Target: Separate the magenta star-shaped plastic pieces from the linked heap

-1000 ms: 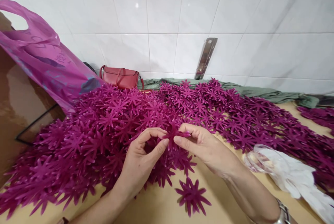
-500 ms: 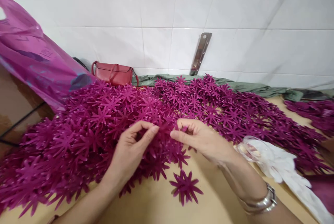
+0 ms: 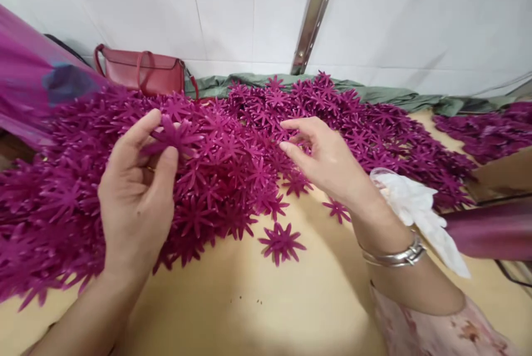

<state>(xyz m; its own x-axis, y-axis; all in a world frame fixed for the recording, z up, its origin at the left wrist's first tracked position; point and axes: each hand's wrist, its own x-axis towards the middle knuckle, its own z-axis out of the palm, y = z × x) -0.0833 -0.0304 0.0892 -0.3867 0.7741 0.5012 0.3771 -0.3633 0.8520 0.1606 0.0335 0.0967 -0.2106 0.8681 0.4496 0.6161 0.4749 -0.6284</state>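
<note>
Between the thumb and fingers of my left hand is a magenta star-shaped flower piece with narrow pointed petals. That hand is raised over the left part of a big heap of matching flower pieces. My right hand hovers over the heap's right part, thumb and index finger apart, with nothing visible between them. In front of the heap, a single flower piece lies by itself on the tan tabletop. Another small flower piece lies beside my right wrist.
A red handbag stands behind the heap against the white tiled wall. A metal strip leans on that wall. Green cloth runs along the back. White gloves lie at right; a pink plastic bag rises at left.
My hands have moved apart from being close together over the heap. The left now holds up a flower piece; the right has opened. The view has tilted downward.
</note>
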